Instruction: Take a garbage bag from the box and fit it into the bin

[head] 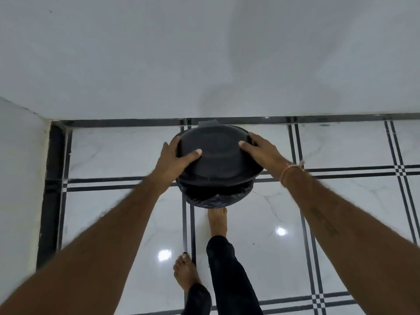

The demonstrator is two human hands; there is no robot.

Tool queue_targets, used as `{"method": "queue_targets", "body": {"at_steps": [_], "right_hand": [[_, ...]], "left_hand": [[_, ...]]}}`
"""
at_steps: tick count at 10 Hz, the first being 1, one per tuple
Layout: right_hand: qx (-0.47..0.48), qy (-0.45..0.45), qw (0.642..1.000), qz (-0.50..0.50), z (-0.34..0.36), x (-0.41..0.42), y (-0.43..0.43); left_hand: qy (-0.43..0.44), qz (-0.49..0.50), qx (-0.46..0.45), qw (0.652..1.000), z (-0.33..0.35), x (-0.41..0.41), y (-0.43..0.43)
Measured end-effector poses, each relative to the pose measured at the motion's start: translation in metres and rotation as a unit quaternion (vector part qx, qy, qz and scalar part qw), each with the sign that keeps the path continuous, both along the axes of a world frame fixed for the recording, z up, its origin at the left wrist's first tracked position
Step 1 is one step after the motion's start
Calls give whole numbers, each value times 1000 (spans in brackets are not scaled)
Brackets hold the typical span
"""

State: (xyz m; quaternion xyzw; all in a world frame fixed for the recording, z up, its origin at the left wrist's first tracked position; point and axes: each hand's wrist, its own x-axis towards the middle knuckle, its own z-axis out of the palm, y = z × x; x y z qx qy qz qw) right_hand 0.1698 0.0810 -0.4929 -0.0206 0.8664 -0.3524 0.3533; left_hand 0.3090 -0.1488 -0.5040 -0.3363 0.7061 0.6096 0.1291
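Note:
A round black bin (216, 155) stands on the tiled floor against the white wall, seen from above with its domed lid on top. A black garbage bag (216, 200) shows folded over the rim at the near side, under the lid. My left hand (175, 159) grips the lid's left edge, thumb lying on top. My right hand (261, 151) grips the right edge the same way. The box of bags is out of view.
White wall (204, 53) runs right behind the bin, and a second wall (20, 178) closes the corner at left. My bare right foot (217, 221) touches the bin's base; the left foot (185, 271) stands further back. Glossy white tiles with dark stripes stretch to the right.

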Motion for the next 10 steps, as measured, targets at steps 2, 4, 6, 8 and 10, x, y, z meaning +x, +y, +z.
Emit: {"method": "queue_targets", "body": {"at_steps": [2, 4, 6, 8, 10], "right_hand": [[48, 51, 997, 30, -53, 41, 20], [16, 97, 995, 27, -110, 71, 31], [2, 121, 992, -20, -123, 95, 34], [68, 58, 994, 57, -82, 78, 42], [1, 179, 982, 52, 41, 120, 56]], "left_hand": [[-16, -6, -63, 998, -57, 47, 35], [23, -20, -175, 984, -111, 63, 56], [41, -58, -202, 977, -125, 74, 48], [-51, -129, -253, 957, -84, 71, 47], [12, -101, -365, 925, 45, 96, 59]]}}
